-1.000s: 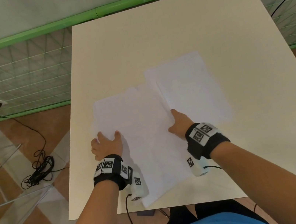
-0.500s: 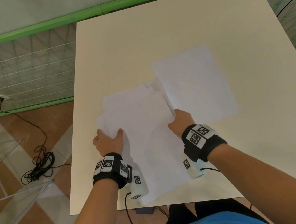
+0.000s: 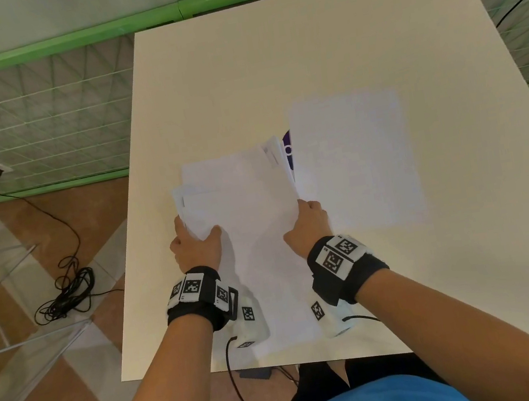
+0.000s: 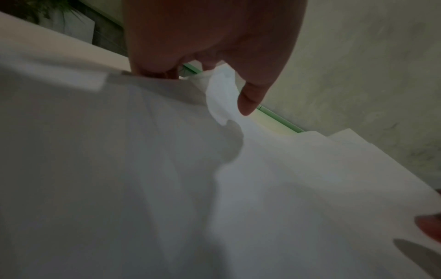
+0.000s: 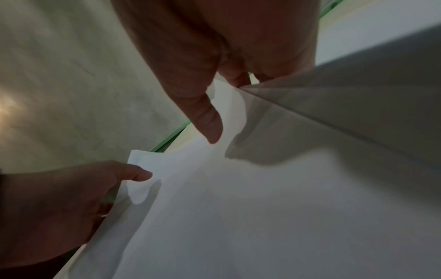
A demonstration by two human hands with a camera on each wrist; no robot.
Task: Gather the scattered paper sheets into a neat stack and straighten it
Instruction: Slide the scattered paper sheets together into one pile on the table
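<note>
A loose bundle of white paper sheets (image 3: 243,203) is tilted up off the cream table (image 3: 268,61), its far edges fanned and uneven. My left hand (image 3: 195,242) grips the bundle's left edge, thumb on top (image 4: 248,102) and fingers underneath. My right hand (image 3: 305,225) grips the right edge the same way, thumb (image 5: 207,120) on the top sheet. One single white sheet (image 3: 353,158) lies flat on the table to the right of the bundle. A purple printed edge (image 3: 288,151) shows under the bundle's far right corner.
The table's left edge (image 3: 132,249) runs close to my left hand. A green mesh fence (image 3: 33,108) stands behind and left. A black cable (image 3: 66,290) is coiled on the floor at the left.
Both hands have drawn the overlapping sheets inward and lifted them off the table into one bundle. The single sheet on the right stayed flat.
</note>
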